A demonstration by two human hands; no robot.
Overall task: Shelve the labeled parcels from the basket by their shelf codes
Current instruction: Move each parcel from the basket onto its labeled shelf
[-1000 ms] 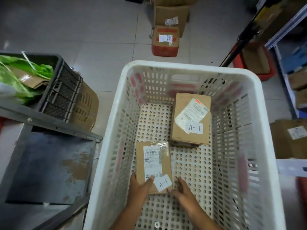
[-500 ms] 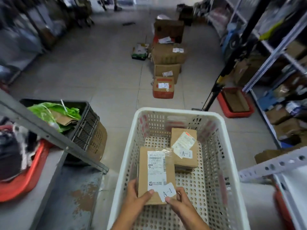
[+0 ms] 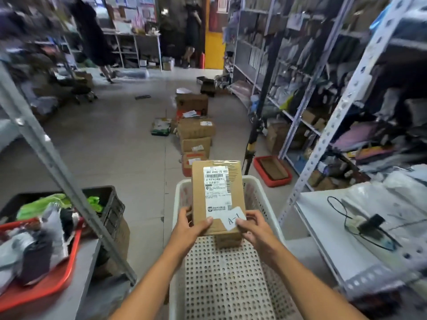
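Parcel [image 3: 217, 195], brown carton labelled A-1, is held above the white basket [image 3: 261, 195], near end gripped from both sides. Shelving [image 3: 342, 107] lines the right; a slanted steel upright [image 3: 57, 167] borders the left. Cartons [image 3: 196, 132] lie in a row on the floor ahead. Left hand [image 3: 191, 225] and right hand [image 3: 254, 229] curl around the parcel's lower corners, thumbs on top.
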